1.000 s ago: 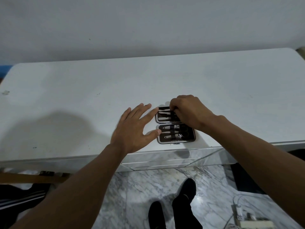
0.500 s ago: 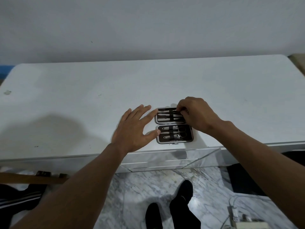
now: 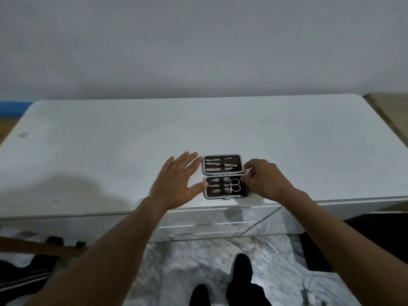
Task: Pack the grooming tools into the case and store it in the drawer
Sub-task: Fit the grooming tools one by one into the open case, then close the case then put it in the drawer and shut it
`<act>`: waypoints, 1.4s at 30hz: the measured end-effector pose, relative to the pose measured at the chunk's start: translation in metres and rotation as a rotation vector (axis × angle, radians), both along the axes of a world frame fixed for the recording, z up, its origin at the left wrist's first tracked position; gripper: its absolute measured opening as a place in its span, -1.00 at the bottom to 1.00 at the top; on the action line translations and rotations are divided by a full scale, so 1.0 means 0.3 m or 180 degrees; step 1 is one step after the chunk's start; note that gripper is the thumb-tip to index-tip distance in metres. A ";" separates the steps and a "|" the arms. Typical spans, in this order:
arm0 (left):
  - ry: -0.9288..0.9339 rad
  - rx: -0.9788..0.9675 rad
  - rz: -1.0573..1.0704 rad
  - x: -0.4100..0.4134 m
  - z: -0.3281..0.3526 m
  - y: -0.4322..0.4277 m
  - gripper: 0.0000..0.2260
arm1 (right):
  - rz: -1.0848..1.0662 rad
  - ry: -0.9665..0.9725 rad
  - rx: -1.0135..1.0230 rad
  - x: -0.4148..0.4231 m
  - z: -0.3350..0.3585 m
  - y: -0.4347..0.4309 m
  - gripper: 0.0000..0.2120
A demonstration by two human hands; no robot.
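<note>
A small dark grooming case (image 3: 224, 176) lies open flat near the front edge of the white dresser top (image 3: 198, 133). Both halves hold metal tools under straps, with small scissors (image 3: 235, 184) in the near half. My left hand (image 3: 176, 184) rests flat beside the case's left side, fingers spread, thumb tip touching the near half's left edge. My right hand (image 3: 262, 180) sits at the case's right side, fingers curled, fingertips at the right edge by the hinge line. Neither hand holds a tool.
Shut drawers (image 3: 212, 226) with mirrored fronts sit below the dresser top, directly under the case. A marble floor, my dark shoes (image 3: 240, 268) and a white cable (image 3: 309, 292) show below. A wooden bar (image 3: 33, 246) and dark fabric lie at lower left.
My right hand has drawn back from over the far half of the case to its right edge, uncovering the tools. The left hand has stayed beside the case.
</note>
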State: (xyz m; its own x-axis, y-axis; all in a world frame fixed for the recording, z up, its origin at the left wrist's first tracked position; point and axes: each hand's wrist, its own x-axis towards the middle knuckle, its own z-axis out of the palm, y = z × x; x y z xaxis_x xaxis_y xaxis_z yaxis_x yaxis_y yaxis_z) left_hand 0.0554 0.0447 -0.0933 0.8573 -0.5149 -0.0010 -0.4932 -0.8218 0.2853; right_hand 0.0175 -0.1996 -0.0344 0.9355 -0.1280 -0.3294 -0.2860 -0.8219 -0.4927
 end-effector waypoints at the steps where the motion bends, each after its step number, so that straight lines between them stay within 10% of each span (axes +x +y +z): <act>1: 0.0065 -0.0029 0.0007 0.000 0.004 -0.001 -0.27 | -0.0006 0.0031 0.0056 -0.002 0.003 -0.001 -0.65; 15: 0.1334 -0.0626 0.1186 0.039 0.166 -0.152 -0.91 | -0.0217 -0.0100 0.0230 0.062 0.011 0.007 -0.71; 31: 0.1662 -0.2313 0.2120 0.054 0.125 -0.168 -0.62 | -0.0659 -0.0372 0.0831 0.080 -0.009 0.007 -0.64; 42: 0.1349 -0.2382 0.2198 0.029 0.128 -0.181 -0.69 | -0.0974 -0.0603 0.0971 0.059 -0.028 0.035 -0.65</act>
State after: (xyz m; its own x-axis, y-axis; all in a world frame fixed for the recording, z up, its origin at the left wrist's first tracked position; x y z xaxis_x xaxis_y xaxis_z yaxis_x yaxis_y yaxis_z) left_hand 0.0639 -0.0096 -0.0550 0.9646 0.0816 -0.2508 0.2610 -0.4318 0.8634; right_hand 0.0350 -0.1892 -0.0428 0.9171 -0.3310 -0.2220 -0.3742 -0.5234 -0.7656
